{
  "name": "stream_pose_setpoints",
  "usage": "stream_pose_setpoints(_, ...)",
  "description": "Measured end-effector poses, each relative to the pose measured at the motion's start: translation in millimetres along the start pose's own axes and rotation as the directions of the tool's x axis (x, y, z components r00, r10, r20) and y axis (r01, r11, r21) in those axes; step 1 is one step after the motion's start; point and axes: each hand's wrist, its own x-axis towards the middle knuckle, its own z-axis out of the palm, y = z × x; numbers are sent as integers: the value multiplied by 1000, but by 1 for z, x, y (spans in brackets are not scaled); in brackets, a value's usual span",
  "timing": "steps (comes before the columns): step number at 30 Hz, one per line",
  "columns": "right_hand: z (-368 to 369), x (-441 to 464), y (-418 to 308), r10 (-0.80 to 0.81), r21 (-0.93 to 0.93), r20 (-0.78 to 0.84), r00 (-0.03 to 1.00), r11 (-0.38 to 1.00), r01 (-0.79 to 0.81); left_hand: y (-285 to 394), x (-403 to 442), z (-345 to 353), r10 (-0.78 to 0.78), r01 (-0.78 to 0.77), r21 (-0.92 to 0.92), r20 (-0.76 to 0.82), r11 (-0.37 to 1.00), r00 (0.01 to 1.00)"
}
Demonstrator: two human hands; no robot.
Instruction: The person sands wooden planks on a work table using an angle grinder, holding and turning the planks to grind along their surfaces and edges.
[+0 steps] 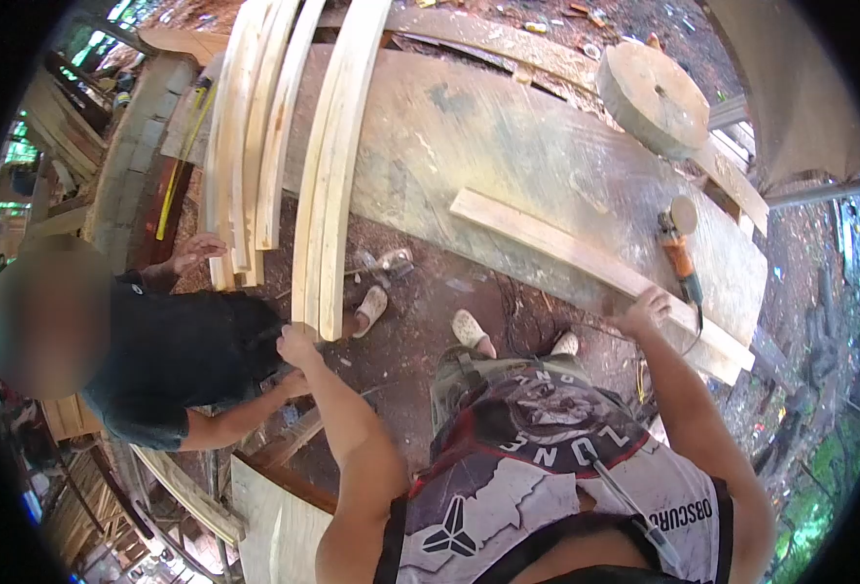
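Observation:
My left hand [298,346] is closed at the near end of a pair of long pale wooden boards [332,185], which lie across the left part of the worktable. My right hand [643,312] rests on a shorter wooden board [566,243] along the table's near edge, its fingers curled over the top. Just beyond that hand lies an orange angle grinder [680,255] with a round disc, its cord trailing toward me. The palm and finger undersides of both hands are hidden.
A person in a dark shirt [177,341] stands at the left, one hand [198,251] near several more boards [255,146]. A thick round wooden disc [654,97] sits on the worktable [430,127] at the back right. A yellow-marked level [170,200] lies at the far left.

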Motion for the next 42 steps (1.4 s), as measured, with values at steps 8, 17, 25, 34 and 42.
stream_pose_setpoints(8, -1, -3, 0, -24, -30, -46, 999, 999, 22, 28, -106, 34, 430, -627, 760, 631, -174, 646)
stream_pose_setpoints(17, 1, -1, 3, -10, 34, -58, 998, 999, 12, -7, -133, 29, 480, -645, 759, 601, -90, 639)
stream_pose_setpoints(25, 31, 22, 13, -56, 104, -116, 992, 992, 68, -21, -140, 48, 425, -598, 798, 567, -73, 706)
stream_pose_setpoints(34, 11, -9, 10, -144, 18, -190, 971, 989, 150, -89, -224, 169, 472, -999, -21, 881, -40, -37)
stream_pose_setpoints(42, 55, -40, 21, -347, 275, -530, 773, 793, 544, -185, -351, 193, -153, -887, -348, 937, -304, -315)
